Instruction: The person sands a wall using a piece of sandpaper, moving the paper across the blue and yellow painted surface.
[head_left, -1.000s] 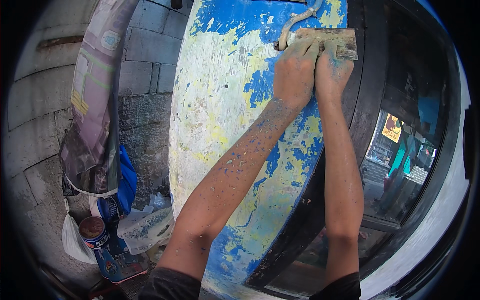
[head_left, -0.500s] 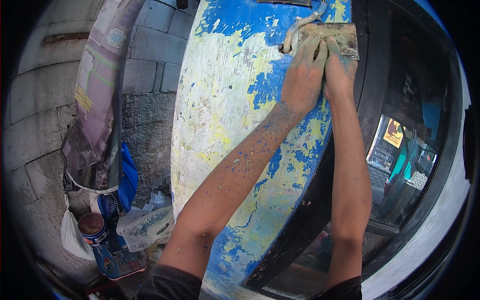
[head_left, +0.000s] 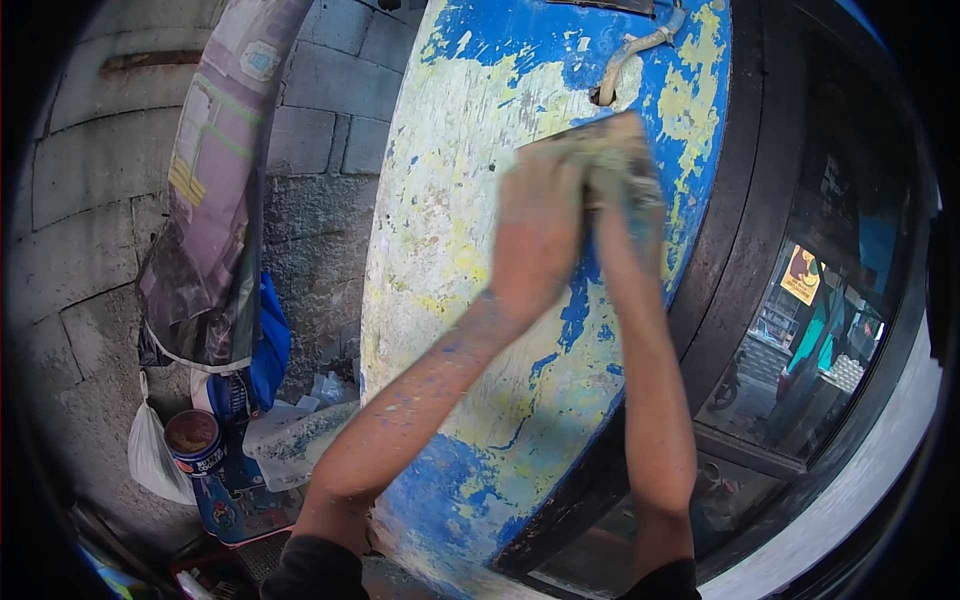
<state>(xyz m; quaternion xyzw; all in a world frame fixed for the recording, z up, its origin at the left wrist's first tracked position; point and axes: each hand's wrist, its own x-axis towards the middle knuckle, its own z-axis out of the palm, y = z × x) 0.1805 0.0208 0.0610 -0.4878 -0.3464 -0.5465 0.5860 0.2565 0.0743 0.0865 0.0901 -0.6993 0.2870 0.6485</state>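
A white, yellow and blue panel [head_left: 440, 150] with patchy, flaking paint stands before me. Against its upper right half my left hand [head_left: 538, 225] and my right hand [head_left: 620, 215] hold a stained, flat rectangular scraper plate [head_left: 610, 135], side by side. The plate is tilted, its left end lower than its right, and motion blurs it and my fingers. Just above it, a bent, rope-like handle [head_left: 635, 48] comes out of a hole in the panel. Paint flecks cling to my left forearm.
Left of the panel, a purplish cloth [head_left: 210, 150] hangs before a grey block wall [head_left: 335, 60]. Below are a round tin [head_left: 193, 435], a white bag [head_left: 155, 455] and crumpled plastic [head_left: 295, 440]. A dark window frame [head_left: 715, 270] with glass borders the panel's right side.
Both hands have come down and to the left with the scraper plate, which has tilted from nearly level. The whole view has shifted a little, the panel now lying farther right.
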